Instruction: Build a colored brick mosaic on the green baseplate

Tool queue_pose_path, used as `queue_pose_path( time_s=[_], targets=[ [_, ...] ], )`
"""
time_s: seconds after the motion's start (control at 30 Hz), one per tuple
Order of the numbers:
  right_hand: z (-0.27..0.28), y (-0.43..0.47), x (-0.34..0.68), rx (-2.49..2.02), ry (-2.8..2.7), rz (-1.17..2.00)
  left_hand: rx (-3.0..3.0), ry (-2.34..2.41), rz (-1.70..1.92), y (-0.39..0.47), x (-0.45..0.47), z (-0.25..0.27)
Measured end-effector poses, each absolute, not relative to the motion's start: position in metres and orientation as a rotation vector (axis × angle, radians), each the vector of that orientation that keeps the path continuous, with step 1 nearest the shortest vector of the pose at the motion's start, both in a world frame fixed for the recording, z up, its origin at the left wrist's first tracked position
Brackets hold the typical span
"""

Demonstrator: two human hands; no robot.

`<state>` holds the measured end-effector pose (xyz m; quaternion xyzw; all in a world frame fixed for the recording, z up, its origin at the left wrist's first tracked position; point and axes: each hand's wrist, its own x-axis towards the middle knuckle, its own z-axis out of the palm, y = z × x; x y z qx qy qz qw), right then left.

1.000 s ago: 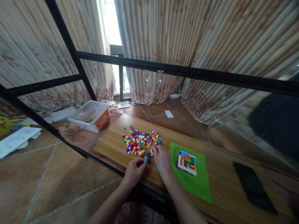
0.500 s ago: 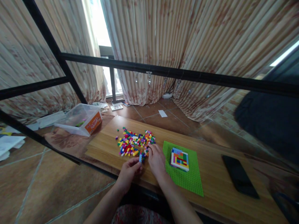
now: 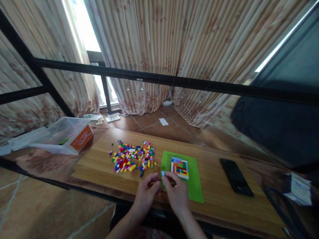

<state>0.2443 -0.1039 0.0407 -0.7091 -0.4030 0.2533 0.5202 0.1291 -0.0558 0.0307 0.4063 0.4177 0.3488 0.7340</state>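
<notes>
My right hand (image 3: pixel 177 194) pinches a small light blue toy brick (image 3: pixel 163 173) between thumb and forefinger, over the left edge of a green studded baseplate (image 3: pixel 195 186). Close beside it, my left hand (image 3: pixel 146 192) is closed, thumb and fingers curled together; whatever they hold, if anything, is hidden. A low square build of multicoloured bricks (image 3: pixel 179 168), with a white border along part of its edge, sits on the baseplate just beyond my right hand. Loose bricks of many colours (image 3: pixel 132 156) lie spread on the wooden tabletop (image 3: pixel 99 166) to the left.
A black phone (image 3: pixel 236 177) lies on the table's right part. To the left stands a clear plastic box (image 3: pixel 57 136) with an orange label. A black metal rail (image 3: pixel 154 78) crosses beyond the table, with curtains (image 3: pixel 149 39) behind it.
Both hands have moved from the loose bricks to the baseplate's left edge. The light blue brick, earlier in my left hand, now shows in my right fingers. The view has swung right.
</notes>
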Motion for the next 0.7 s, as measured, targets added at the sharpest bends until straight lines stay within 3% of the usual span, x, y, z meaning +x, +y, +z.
queue_pose_path(
  time_s=[0.33,0.7],
  targets=[
    [0.026,-0.138,0.346,-1.925,-0.789,0.436,1.252,1.075,0.745,-0.052,0.108,0.014],
    [0.019,-0.119,0.365,-1.931,-0.699,0.462,1.136,1.160,0.716,-0.026,0.079,0.011]
  ],
)
